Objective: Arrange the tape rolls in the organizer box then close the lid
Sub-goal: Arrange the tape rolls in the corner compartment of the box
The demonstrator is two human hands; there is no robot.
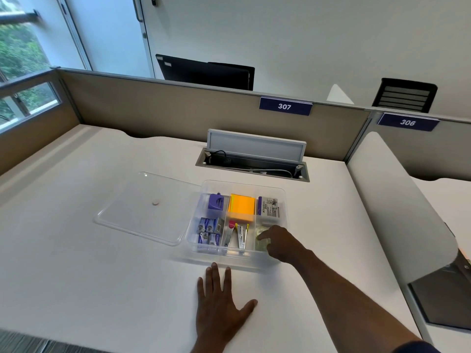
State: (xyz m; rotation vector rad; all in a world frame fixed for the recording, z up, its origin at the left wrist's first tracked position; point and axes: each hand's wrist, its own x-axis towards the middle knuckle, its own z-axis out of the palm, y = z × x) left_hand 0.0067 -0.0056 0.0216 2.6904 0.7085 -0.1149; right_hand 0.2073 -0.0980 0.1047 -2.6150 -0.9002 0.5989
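A clear plastic organizer box (244, 186) with several compartments stands on the white desk. Its clear lid (132, 215) lies flat on the desk to the left of the box. In the near right compartment lie clear, yellowish tape rolls (261, 242). My right hand (279, 242) reaches into that compartment, its fingers curled down on the rolls; whether it grips one I cannot tell. My left hand (220, 299) rests flat on the desk just in front of the box, fingers spread, holding nothing.
Other compartments hold a purple sharpener (215, 201), orange sticky notes (242, 206), a labelled packet (269, 206), staple boxes (209, 231) and staplers (238, 235). An open cable tray (252, 164) sits behind the box. A white divider (397, 212) bounds the desk on the right.
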